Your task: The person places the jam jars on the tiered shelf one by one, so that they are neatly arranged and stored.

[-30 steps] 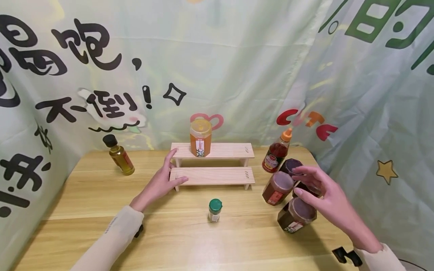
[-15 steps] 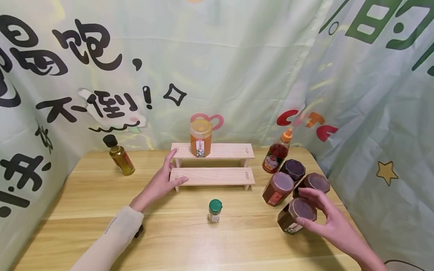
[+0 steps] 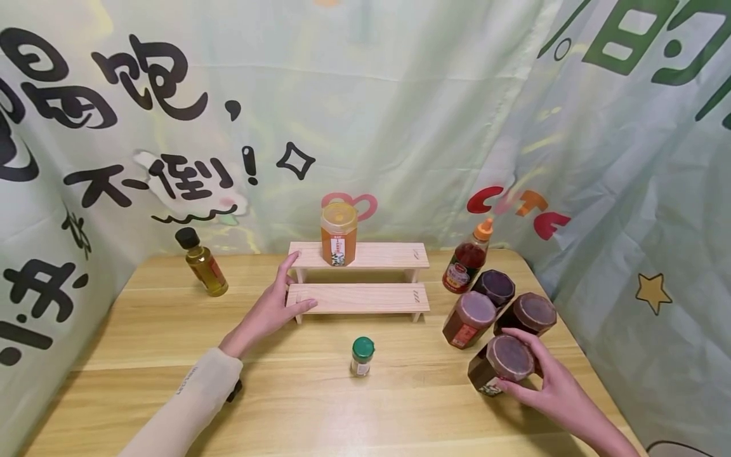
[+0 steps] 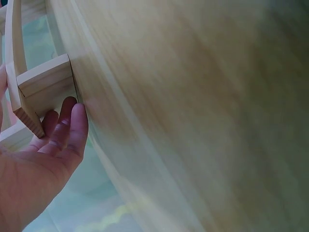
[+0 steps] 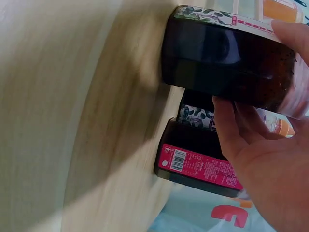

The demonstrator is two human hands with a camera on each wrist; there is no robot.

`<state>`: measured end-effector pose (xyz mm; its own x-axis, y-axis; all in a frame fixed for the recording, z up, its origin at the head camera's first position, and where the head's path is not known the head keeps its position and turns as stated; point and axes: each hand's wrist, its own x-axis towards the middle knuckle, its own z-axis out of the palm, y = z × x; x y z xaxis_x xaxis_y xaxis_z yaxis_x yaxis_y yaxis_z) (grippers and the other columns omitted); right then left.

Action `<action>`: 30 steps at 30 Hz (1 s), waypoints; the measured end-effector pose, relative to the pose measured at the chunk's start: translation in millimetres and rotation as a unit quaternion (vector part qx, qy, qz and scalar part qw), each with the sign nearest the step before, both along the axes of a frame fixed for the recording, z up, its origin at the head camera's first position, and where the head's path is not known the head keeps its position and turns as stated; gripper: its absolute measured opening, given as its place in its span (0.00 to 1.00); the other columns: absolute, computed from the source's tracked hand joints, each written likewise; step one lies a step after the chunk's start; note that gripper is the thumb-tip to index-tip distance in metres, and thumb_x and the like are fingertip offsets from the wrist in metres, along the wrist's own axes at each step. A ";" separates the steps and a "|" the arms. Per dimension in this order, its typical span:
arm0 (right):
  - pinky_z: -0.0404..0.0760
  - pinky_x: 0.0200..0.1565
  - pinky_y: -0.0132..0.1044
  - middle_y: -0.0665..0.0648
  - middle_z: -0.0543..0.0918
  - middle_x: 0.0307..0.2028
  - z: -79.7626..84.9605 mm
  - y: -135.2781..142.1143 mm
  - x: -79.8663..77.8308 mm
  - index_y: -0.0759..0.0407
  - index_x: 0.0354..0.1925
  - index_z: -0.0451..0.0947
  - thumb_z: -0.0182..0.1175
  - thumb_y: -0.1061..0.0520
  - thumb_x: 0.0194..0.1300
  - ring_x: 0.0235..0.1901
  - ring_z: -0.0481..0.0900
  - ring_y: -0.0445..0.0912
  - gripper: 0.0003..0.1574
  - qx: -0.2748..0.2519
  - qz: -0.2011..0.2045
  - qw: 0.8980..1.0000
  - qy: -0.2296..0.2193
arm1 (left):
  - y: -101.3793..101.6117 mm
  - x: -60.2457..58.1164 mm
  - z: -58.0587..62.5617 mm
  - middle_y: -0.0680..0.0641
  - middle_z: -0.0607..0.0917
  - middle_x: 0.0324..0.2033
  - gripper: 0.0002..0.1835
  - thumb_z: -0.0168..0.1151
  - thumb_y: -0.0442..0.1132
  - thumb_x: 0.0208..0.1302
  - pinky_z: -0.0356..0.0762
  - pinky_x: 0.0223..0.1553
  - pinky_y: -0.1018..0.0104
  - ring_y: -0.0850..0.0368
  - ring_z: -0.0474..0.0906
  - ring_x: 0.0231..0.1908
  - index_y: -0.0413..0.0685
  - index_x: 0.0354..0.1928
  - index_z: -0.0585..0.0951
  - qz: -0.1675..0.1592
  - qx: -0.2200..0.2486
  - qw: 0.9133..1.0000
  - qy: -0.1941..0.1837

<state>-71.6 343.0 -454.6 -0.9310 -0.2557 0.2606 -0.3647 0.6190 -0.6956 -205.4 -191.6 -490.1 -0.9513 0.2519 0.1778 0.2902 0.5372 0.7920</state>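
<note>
My left hand (image 3: 265,317) holds the left end of a two-step wooden stand (image 3: 365,297). The thumb lies on the lower step; in the left wrist view the other fingers bend around the stand's end (image 4: 46,82). On the upper step stands a jar of amber honey (image 3: 338,238). At the right, my right hand (image 3: 554,384) grips the nearest dark jar (image 3: 510,358), which stands on the table. Thumb and fingers lie on opposite sides of that jar (image 5: 222,58) in the right wrist view.
Close behind the held jar stand a red-labelled jar (image 3: 469,317), two more dark jars (image 3: 494,287) and a red sauce bottle (image 3: 465,260) with an orange cap. A green-capped shaker (image 3: 362,357) is front centre, an oil bottle (image 3: 202,266) back left. Printed cloth (image 3: 400,127) hangs behind.
My right hand has come down and toward me, from above the group of jars onto the nearest dark jar. The left hand and the stand stay where they were.
</note>
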 end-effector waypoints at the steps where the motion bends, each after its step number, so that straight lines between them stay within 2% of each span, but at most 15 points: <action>1: 0.73 0.55 0.19 0.46 0.79 0.62 -1.0 0.6 -0.3 0.55 0.78 0.68 0.86 0.64 0.56 0.59 0.77 0.29 0.58 -0.001 0.001 1.000 0.002 | -0.2 0.0 -0.3 0.38 0.79 0.47 0.62 0.79 0.49 0.70 0.79 0.41 0.50 0.52 0.81 0.35 0.74 0.88 0.41 0.000 -0.002 1.000 0.001; 5: 0.76 0.53 0.20 0.49 0.80 0.60 -2.7 1.3 -1.0 0.56 0.77 0.70 0.87 0.64 0.53 0.57 0.78 0.31 0.58 0.006 -0.003 1.000 0.018 | -0.4 0.2 -0.8 0.39 0.78 0.47 0.62 0.79 0.49 0.70 0.79 0.40 0.51 0.51 0.81 0.34 0.75 0.88 0.41 0.002 -0.002 1.000 0.002; 10: 0.77 0.49 0.21 0.53 0.84 0.57 -1.3 0.0 1.4 0.50 0.75 0.72 0.89 0.59 0.51 0.53 0.80 0.32 0.58 0.023 -0.032 0.999 0.022 | -0.7 0.6 -0.4 0.38 0.78 0.48 0.62 0.79 0.50 0.70 0.78 0.40 0.50 0.51 0.80 0.35 0.76 0.88 0.40 0.004 -0.005 1.000 0.002; 16: 0.78 0.47 0.22 0.51 0.86 0.55 -1.8 -4.3 3.4 0.46 0.73 0.76 0.91 0.54 0.49 0.49 0.82 0.34 0.56 0.043 -0.054 0.997 0.028 | -0.6 0.6 -0.2 0.39 0.78 0.48 0.62 0.79 0.50 0.70 0.79 0.40 0.50 0.51 0.81 0.35 0.78 0.88 0.40 0.004 -0.006 1.000 -0.003; 22: 0.77 0.47 0.23 0.47 0.86 0.54 0.4 -10.7 6.6 0.46 0.73 0.76 0.91 0.53 0.49 0.48 0.82 0.36 0.56 0.046 -0.050 0.997 0.034 | -1.1 0.8 -1.0 0.38 0.78 0.49 0.62 0.78 0.50 0.71 0.79 0.42 0.50 0.51 0.81 0.35 0.79 0.88 0.40 0.002 -0.004 1.000 -0.009; 26: 0.75 0.49 0.22 0.47 0.87 0.53 9.6 -16.0 6.5 0.48 0.73 0.76 0.92 0.54 0.48 0.49 0.83 0.36 0.57 0.044 -0.041 0.997 0.041 | -1.2 0.4 -0.5 0.38 0.78 0.49 0.61 0.78 0.52 0.70 0.79 0.41 0.49 0.50 0.81 0.35 0.78 0.88 0.40 0.003 -0.006 1.000 -0.005; 30: 0.74 0.51 0.21 0.46 0.87 0.53 20.9 -23.2 5.4 0.45 0.73 0.76 0.92 0.54 0.47 0.50 0.83 0.37 0.58 0.043 -0.033 0.997 0.048 | -1.0 -0.4 -0.1 0.38 0.79 0.49 0.61 0.79 0.51 0.70 0.79 0.41 0.49 0.50 0.81 0.36 0.75 0.88 0.41 0.002 -0.006 1.000 -0.001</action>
<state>-66.1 319.8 -433.7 -0.9184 -0.2203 0.3286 -0.3835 0.6998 -0.6027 -205.8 -192.6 -490.2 -0.9528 0.2497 0.1724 0.2859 0.5488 0.7856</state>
